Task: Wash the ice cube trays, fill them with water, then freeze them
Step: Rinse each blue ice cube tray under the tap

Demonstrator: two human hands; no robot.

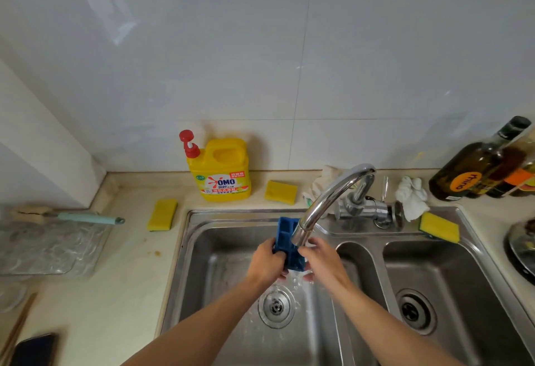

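A blue ice cube tray [285, 238] is held tilted under the chrome faucet spout [324, 200] above the left basin of the steel sink [191, 238]. My left hand [265, 264] grips the tray's left side. My right hand [320, 258] grips its right side, partly behind the spout tip. Water runs off the tray's lower end and splashes toward the left drain [276, 306]. The tray's lower part is hidden by my fingers.
A yellow detergent jug [221, 171] stands at the wall. Three yellow sponges [162, 215] [280, 192] [438, 226] lie around the sink. White rags [411, 196] sit near the tap. Bottles [474, 165] stand at right; a brush [84, 217] and clear tray [49, 249] at left; a phone [34, 349].
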